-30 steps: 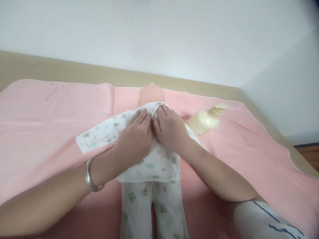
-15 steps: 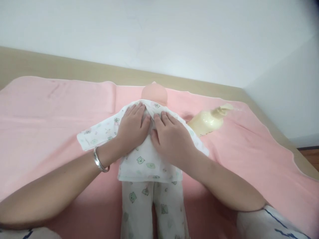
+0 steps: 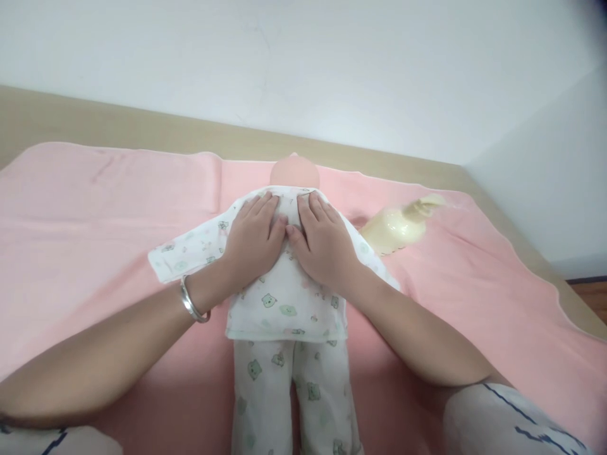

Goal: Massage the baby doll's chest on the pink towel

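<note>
A doll's bald head point(image 3: 294, 172) shows beyond the collar of a white baby top point(image 3: 287, 319) printed with small green animals. Matching trousers point(image 3: 265, 392) cover the legs and run out of the bottom of the view. My left hand point(image 3: 256, 234), with a silver bangle at the wrist, lies flat on the upper left of the top. On the upper right, my right hand point(image 3: 325, 243) rests flat too, fingers stretched towards the collar. Both thumbs point inward and nearly meet. Which side of the doll faces up, I cannot tell.
A pale yellow pump bottle point(image 3: 396, 227) lies to the right of the doll, near its sleeve. Underneath spreads a pink cloth point(image 3: 484, 278) on a wooden surface point(image 3: 118, 126). A white wall point(image 3: 303, 69) rises behind.
My right hand has shifted slightly up and outward, from the middle of the top to its right shoulder. The fold at the collar is smoothed out. My left hand stays put.
</note>
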### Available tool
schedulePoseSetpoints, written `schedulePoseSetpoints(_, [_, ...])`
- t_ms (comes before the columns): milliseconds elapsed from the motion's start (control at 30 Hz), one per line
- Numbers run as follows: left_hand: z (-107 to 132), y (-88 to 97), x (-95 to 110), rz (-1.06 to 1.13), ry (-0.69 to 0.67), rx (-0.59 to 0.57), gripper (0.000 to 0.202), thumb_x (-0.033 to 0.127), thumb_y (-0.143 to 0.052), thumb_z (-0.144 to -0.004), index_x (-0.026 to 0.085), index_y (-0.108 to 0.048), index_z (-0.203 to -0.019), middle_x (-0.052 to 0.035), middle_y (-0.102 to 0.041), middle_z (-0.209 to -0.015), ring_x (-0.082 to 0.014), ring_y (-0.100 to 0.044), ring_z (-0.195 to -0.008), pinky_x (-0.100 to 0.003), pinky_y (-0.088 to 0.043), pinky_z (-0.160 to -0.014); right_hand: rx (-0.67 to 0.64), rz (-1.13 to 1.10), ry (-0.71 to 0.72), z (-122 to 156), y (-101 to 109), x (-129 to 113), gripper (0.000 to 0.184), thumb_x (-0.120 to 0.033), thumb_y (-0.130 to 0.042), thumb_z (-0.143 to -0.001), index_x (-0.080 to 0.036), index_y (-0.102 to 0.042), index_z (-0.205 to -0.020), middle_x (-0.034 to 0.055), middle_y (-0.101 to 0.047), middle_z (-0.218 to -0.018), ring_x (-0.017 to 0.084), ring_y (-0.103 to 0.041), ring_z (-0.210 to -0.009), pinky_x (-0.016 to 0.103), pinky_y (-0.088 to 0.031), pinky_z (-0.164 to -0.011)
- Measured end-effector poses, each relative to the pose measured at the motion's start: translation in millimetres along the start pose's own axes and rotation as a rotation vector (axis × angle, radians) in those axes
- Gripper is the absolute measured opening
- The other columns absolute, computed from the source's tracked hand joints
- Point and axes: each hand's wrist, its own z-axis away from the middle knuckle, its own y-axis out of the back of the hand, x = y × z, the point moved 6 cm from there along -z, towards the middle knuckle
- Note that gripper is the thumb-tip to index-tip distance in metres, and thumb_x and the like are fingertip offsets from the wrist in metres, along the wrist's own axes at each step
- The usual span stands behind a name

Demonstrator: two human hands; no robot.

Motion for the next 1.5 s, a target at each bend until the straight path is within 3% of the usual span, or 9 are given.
schedulePoseSetpoints(667, [-0.5,-0.2,1.4,-0.006,0.005,-0.017,0.062,0.035,-0.028,-0.100,0.001,-0.046,-0.147,-0.0192,-0.044,-0.157,-0.0312,-0.037,-0.150,-0.051,-0.028,-0.128,0.000,-0.004,0.015,-0.4,0.0,1.3,0.064,-0.040,-0.031,-0.103,-0.001,-0.038,-0.154,0.0235,-0.036,-0.162,0.035,-0.028,-0.155,0.054,-0.028,-0.126])
schedulePoseSetpoints(833, [-0.6,-0.2,-0.1,0.005,0.004,-0.001,0.061,0.038,-0.027,-0.100,0.005,-0.048,-0.147,-0.0163,-0.045,-0.157,-0.0301,-0.038,-0.149,-0.052,-0.030,-0.127,0.003,0.000,0.023,-0.4,0.1,0.8,0.064,-0.040,-0.030,-0.103,-0.002,-0.038,-0.154,0.0235,-0.036,-0.162,0.035,-0.029,-0.154,0.055,-0.029,-0.125])
schedulePoseSetpoints(1333, [-0.5,-0.4,0.7,0.008,0.001,-0.005,0.063,0.037,-0.027,-0.099,0.002,-0.047,-0.147,-0.0185,-0.044,-0.158,-0.0309,-0.037,-0.150,-0.052,-0.029,-0.127,0.006,-0.002,0.019,-0.4,0.1,0.9,0.064,-0.040,-0.031,-0.103,-0.001,-0.038,-0.153,0.0236,-0.036,-0.162,0.034,-0.029,-0.155,0.054,-0.028,-0.126])
schedulePoseSetpoints(1500, [-0.1,-0.3,-0.4,0.010,-0.005,0.011,0.060,0.037,-0.028,-0.100,0.005,-0.049,-0.146,-0.0170,-0.045,-0.157,-0.0302,-0.039,-0.149,-0.053,-0.031,-0.126,0.010,0.003,0.026,-0.8,-0.6,1.5,0.064,-0.041,-0.030,-0.103,-0.002,-0.038,-0.154,0.0226,-0.036,-0.162,0.034,-0.029,-0.155,0.056,-0.030,-0.125])
